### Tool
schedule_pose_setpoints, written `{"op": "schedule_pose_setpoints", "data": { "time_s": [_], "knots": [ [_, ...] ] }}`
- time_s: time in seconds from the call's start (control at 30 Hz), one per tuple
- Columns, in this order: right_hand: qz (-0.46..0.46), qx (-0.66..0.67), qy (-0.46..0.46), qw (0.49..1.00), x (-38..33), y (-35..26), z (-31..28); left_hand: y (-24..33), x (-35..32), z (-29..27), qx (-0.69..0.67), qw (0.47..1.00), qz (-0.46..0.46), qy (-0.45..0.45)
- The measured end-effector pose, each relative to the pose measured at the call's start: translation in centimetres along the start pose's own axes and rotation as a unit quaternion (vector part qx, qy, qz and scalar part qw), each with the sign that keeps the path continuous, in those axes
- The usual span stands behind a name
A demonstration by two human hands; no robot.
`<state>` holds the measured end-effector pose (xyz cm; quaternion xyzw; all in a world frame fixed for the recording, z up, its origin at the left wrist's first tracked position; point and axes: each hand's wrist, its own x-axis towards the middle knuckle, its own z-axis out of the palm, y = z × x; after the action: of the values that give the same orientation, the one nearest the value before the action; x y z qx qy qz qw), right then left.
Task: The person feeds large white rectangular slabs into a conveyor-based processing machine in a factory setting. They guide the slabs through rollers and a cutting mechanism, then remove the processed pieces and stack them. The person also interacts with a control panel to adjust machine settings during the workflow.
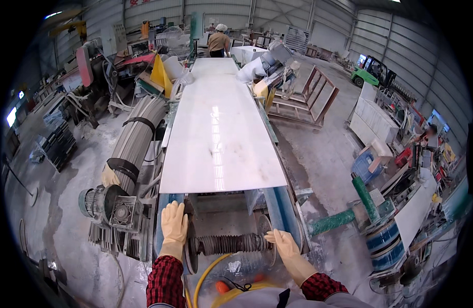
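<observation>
A long white polished stone slab (221,133) lies on the conveyor in front of me, its near edge just beyond my hands. My left hand (174,226), in a cream rubber glove, rests with fingers stretched forward on the left blue belt (168,199), just short of the slab. On the other side, my gloved right hand (289,251) points its extended fingers inward by the right end of the roller, below the right blue belt (280,208). Between them runs a rusty roller shaft (230,245) with a ribbed sleeve. Neither hand appears to hold anything.
A motor (95,201) and a strapped slatted cylinder (139,126) stand at the left, with a loose glove (110,176). Green posts (365,197) rise at the right. A yellow hose (203,277) curves below. Another person (219,42) stands beyond the slab; a forklift (370,74) is far right.
</observation>
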<state>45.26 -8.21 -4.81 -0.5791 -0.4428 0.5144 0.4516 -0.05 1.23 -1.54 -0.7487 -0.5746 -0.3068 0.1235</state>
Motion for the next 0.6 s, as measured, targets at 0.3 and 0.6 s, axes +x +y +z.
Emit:
{"op": "schedule_pose_setpoints", "data": {
  "time_s": [0.3, 0.6],
  "knots": [
    [-0.266, -0.304, 0.065, 0.913, 7.0, -5.2, -1.5, -0.9, -0.9, 1.7, 0.037, 0.998, -0.015, -0.044],
    [-0.202, -0.523, 0.112, 0.821, 17.8, -7.0, -2.0, -0.1, -0.1, -0.3, 0.006, 0.986, -0.057, -0.156]
  ]
}}
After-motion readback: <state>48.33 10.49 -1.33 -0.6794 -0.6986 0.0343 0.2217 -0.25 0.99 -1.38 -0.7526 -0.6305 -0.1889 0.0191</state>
